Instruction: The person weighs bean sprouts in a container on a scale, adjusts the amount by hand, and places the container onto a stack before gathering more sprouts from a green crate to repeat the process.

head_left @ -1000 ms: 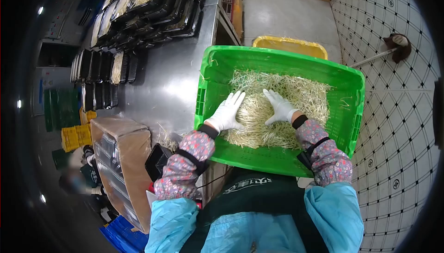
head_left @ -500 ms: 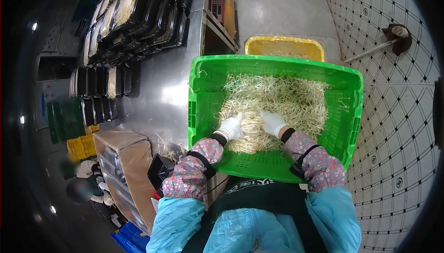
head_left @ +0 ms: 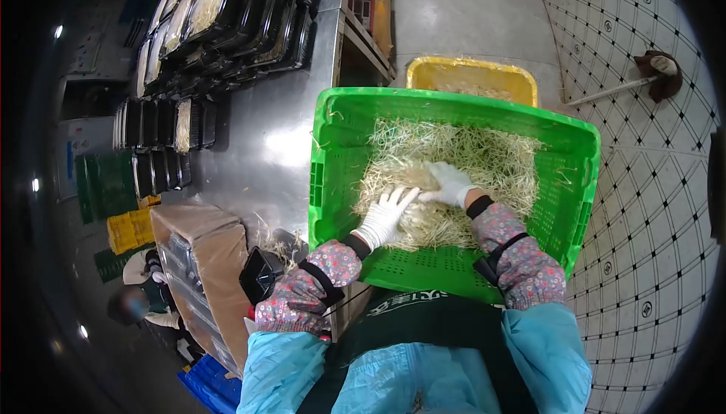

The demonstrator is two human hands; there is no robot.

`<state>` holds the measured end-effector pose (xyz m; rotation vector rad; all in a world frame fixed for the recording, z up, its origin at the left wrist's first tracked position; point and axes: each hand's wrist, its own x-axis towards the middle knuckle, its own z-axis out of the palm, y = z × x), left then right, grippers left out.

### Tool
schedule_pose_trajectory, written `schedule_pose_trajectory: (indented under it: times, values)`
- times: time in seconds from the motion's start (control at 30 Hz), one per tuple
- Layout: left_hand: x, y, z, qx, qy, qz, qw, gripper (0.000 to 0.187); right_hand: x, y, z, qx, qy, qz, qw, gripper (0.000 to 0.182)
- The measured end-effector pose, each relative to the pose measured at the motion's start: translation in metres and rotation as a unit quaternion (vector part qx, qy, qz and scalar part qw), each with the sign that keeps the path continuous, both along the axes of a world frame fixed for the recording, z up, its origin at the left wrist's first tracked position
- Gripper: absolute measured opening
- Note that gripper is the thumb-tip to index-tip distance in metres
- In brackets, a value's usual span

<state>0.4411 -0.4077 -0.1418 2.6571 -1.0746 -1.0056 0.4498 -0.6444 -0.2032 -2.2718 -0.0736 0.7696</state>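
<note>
A green perforated crate [head_left: 563,210] stands in front of me with a pile of pale bean sprouts [head_left: 484,149] inside. My left hand [head_left: 386,217], in a white glove, lies on the sprouts at the pile's left side, its fingers spread. Close beside it, my right hand [head_left: 450,185], also gloved, curves over a clump of sprouts near the middle of the pile. The clump is blurred, and the right fingertips are partly lost in it.
Stacked black trays of sprouts [head_left: 208,6] stand on the metal table [head_left: 257,157] at left. A yellow crate [head_left: 522,81] sits behind the green one. At lower left are a black tray [head_left: 261,274], a cardboard box [head_left: 219,240] and another person [head_left: 144,285].
My left hand has opened, fingers now spread over the sprouts. My right hand has moved up and inward, closer to the left, with sprouts stirred beneath it.
</note>
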Motion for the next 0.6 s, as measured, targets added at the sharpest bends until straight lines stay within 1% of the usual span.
schedule_pose_trajectory:
  times: [0.03,0.07,0.1,0.13,0.17,0.2,0.23,0.3,0.33,0.37,0.43,0.47,0.5,0.57,0.6]
  values:
    - [-0.001,0.003,0.007,-0.002,0.016,0.058,0.998,0.121,-0.004,0.01,-0.011,-0.019,0.014,0.041,0.999,0.091]
    - [0.0,0.018,-0.003,-0.052,0.058,0.14,0.987,0.132,-0.007,0.018,-0.022,-0.037,0.028,0.082,0.996,0.109]
    - [0.0,0.032,-0.008,-0.094,0.082,0.213,0.969,0.135,-0.002,0.018,-0.017,-0.033,0.029,0.086,0.995,0.109]
    - [-0.001,0.046,-0.027,-0.14,0.138,0.32,0.927,0.134,0.009,0.014,-0.003,-0.052,0.053,0.094,0.993,0.115]
    - [-0.001,0.056,-0.043,-0.186,0.19,0.42,0.868,0.133,0.016,0.011,0.005,-0.074,0.076,0.102,0.989,0.122]
    - [-0.001,0.049,-0.032,-0.257,0.261,0.516,0.774,0.123,0.019,0.012,-0.001,-0.057,0.065,0.072,0.994,0.127]
    - [-0.002,0.048,-0.039,-0.26,0.26,0.518,0.773,0.123,0.02,0.017,-0.005,-0.058,0.063,0.075,0.993,0.127]
    - [-0.006,0.051,-0.068,-0.212,0.271,0.505,0.792,0.104,0.017,0.036,-0.009,-0.036,0.056,0.073,0.995,0.13]
    - [-0.013,0.059,-0.099,-0.167,0.212,0.463,0.844,0.078,0.017,0.043,0.001,-0.071,0.029,0.093,0.993,0.121]
    - [-0.012,0.059,-0.097,-0.168,0.211,0.466,0.843,0.078,0.018,0.041,-0.003,-0.072,0.028,0.096,0.992,0.121]
    - [-0.01,0.057,-0.075,-0.084,0.24,0.441,0.861,0.06,0.022,0.029,-0.017,0.014,0.071,-0.039,0.997,0.104]
    - [-0.009,0.054,-0.052,-0.087,0.238,0.439,0.862,0.05,0.025,0.021,-0.021,-0.005,0.056,-0.062,0.996,0.091]
    - [-0.011,0.06,-0.051,-0.086,0.237,0.441,0.861,0.05,0.026,0.009,-0.031,-0.003,0.056,-0.06,0.997,0.091]
    - [-0.017,0.071,-0.058,-0.1,0.199,0.385,0.895,0.053,0.028,-0.007,-0.053,0.07,0.081,-0.082,0.991,0.088]
    - [-0.02,0.075,-0.065,-0.125,0.192,0.382,0.895,0.059,0.03,-0.008,-0.047,0.087,0.115,-0.073,0.987,0.095]
